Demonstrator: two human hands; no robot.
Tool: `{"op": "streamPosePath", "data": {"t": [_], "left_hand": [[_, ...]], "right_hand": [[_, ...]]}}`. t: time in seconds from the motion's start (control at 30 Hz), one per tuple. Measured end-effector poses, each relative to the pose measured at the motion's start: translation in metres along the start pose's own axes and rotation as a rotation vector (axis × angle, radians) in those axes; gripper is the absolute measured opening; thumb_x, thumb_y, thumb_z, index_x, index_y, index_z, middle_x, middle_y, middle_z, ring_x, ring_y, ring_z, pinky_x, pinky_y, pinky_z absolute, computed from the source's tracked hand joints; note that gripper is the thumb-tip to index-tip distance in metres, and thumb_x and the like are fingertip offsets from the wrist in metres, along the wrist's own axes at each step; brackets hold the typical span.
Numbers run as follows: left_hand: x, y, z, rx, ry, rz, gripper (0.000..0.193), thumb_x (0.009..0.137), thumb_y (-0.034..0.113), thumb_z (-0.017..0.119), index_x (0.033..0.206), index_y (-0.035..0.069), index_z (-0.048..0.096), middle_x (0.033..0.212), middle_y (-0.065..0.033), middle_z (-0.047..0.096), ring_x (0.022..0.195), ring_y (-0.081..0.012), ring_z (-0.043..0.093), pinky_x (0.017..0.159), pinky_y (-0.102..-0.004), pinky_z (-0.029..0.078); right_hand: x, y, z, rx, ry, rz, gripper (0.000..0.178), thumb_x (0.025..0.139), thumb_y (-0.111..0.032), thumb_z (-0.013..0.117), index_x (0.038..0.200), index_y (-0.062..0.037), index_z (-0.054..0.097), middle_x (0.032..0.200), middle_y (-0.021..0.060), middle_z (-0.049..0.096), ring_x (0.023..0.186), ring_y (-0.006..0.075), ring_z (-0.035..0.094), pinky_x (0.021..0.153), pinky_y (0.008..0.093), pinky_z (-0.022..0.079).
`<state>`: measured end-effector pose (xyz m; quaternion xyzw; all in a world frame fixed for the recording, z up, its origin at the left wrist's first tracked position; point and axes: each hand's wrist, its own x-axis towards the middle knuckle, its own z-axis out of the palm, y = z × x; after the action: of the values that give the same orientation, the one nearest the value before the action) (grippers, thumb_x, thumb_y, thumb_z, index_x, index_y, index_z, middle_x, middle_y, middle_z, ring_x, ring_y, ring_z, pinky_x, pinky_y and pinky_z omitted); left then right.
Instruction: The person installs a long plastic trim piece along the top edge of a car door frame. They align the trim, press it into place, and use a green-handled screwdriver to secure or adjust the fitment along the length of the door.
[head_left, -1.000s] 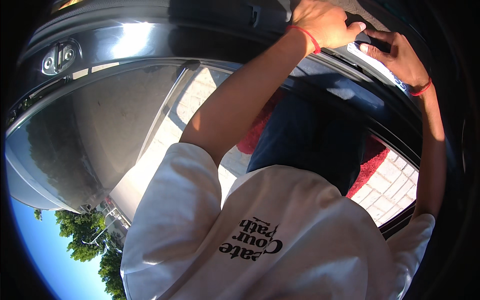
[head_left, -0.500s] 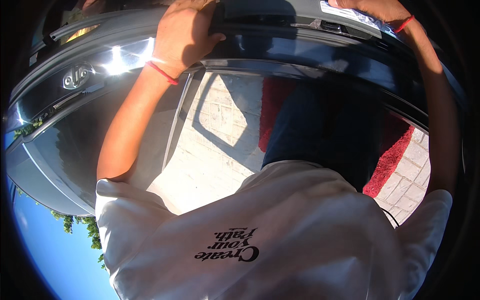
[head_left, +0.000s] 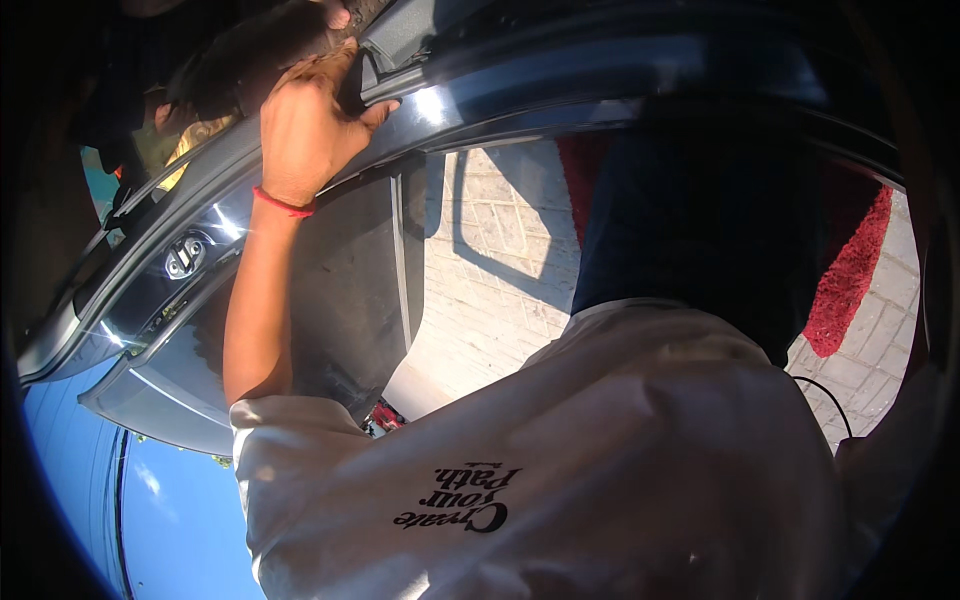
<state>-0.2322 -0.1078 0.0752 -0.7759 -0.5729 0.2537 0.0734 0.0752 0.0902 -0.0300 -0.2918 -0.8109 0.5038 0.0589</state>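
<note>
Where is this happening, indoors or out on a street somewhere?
Most likely outdoors beside a parked car, perhaps on a driveway. The left hand rests on a glossy dark car body that mirrors pale brick paving and blue sky in bright sunlight.

Glossy mirror-like painted metal car body (head_left: pixel 300 290), shiny chrome emblem (head_left: pixel 186 256), matt white cotton shirt (head_left: pixel 600 460), red cord wristband (head_left: pixel 283 204), fuzzy red cloth (head_left: pixel 850 280)

bystanders around the shiny dark car panel (head_left: pixel 600 85)

i see pale paving bricks (head_left: pixel 490 260) mirrored just below that panel, a fuzzy red mat (head_left: pixel 850 270) mirrored below it toward its right end, a round chrome emblem (head_left: pixel 185 255) well off its left end, and blue sky (head_left: pixel 170 520) reflected far below-left of it.
</note>
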Motion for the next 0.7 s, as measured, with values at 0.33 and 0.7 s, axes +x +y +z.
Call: {"op": "streamPosePath", "data": {"t": [0.33,0.7], "left_hand": [[0.003,-0.005,0.004,0.11,0.094,0.086,0.071,0.07,0.04,0.09,0.125,-0.002,0.071,0.101,-0.019,0.076,0.103,-0.0344,0.072,0.092,-0.0406,0.057],[0.004,0.005,-0.006,0.03,-0.027,-0.048,0.072,0.073,0.04,0.09,0.13,0.002,0.068,0.087,-0.0191,0.074,0.091,-0.0364,0.073,0.081,-0.042,0.058]], "right_hand": [[0.017,-0.007,-0.001,-0.091,0.144,0.053,0.035,0.073,-0.031,0.09,0.092,-0.0016,0.083,0.085,0.0102,0.079,0.075,0.0196,0.071,0.07,0.0363,0.056],[0.025,-0.031,-0.007,-0.146,0.151,0.157,0.047,0.069,-0.034,0.093,0.092,0.0047,0.08,0.088,0.013,0.078,0.073,0.0227,0.071,0.067,0.0388,0.057]]}}
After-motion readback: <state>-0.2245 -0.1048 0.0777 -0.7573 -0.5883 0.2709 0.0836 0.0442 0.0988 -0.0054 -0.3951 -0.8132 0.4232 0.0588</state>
